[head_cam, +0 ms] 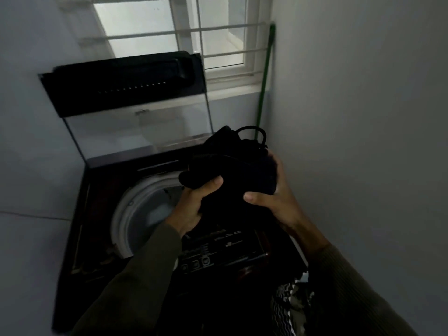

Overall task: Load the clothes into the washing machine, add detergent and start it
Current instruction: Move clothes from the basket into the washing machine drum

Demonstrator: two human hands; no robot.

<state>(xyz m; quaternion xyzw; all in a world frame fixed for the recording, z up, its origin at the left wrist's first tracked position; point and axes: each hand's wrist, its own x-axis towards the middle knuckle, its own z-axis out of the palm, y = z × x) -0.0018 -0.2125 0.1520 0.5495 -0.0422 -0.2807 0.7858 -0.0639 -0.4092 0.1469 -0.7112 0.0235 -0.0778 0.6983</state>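
Observation:
A dark top-loading washing machine (80,238) stands below me with its glass lid (135,110) raised against the wall. Its pale drum opening (143,209) shows at the centre left. Both hands hold a bundled black garment (232,166) with a cord loop on top, above the machine's right side. My left hand (194,204) grips its lower left. My right hand (274,197) grips its right side. The control panel (213,251) with small buttons lies just under the bundle.
More clothes, including a black-and-white patterned piece (286,309), lie at the lower right beside the machine. A green pole (265,76) leans in the corner by the barred window (194,32). Walls close in on the left and right.

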